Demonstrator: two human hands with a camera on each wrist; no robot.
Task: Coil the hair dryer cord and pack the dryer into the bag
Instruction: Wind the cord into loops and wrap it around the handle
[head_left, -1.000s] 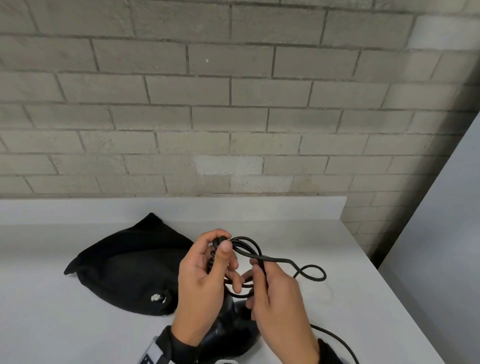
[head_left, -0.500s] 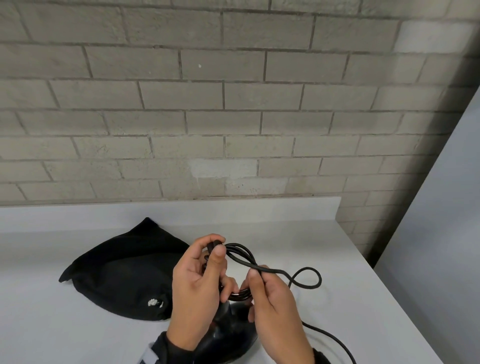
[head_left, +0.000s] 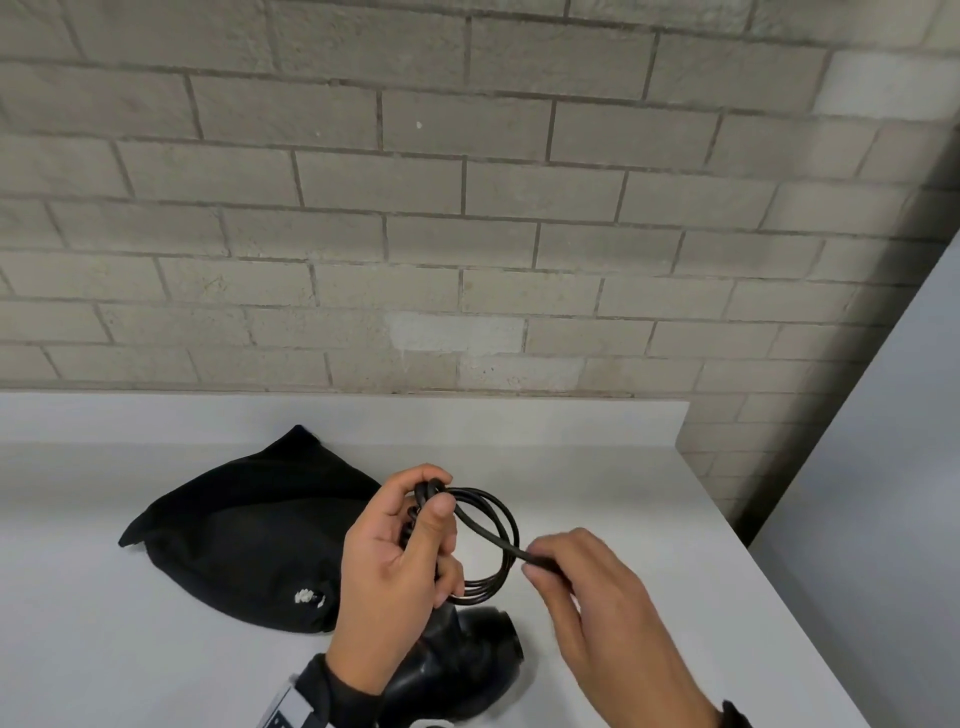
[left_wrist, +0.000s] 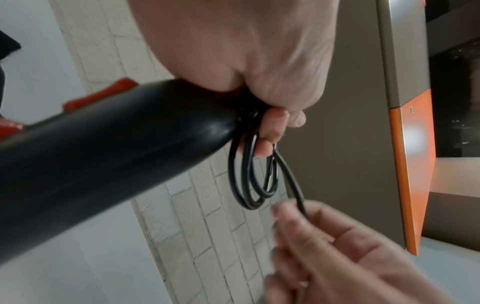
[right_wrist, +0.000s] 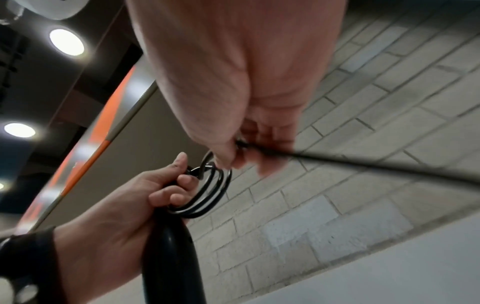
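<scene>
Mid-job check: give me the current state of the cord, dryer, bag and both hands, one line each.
cord: partly coiled, several loops gathered at the handle end, one strand running to the right hand.
hair dryer: out of the bag, handle gripped.
bag: lying slumped on the counter, nothing packed yet.
left hand: grips the handle and the loops.
right hand: pinches the free strand.

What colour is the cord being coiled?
Black. The hair dryer cord shows best in the head view, looped against the white counter.
</scene>
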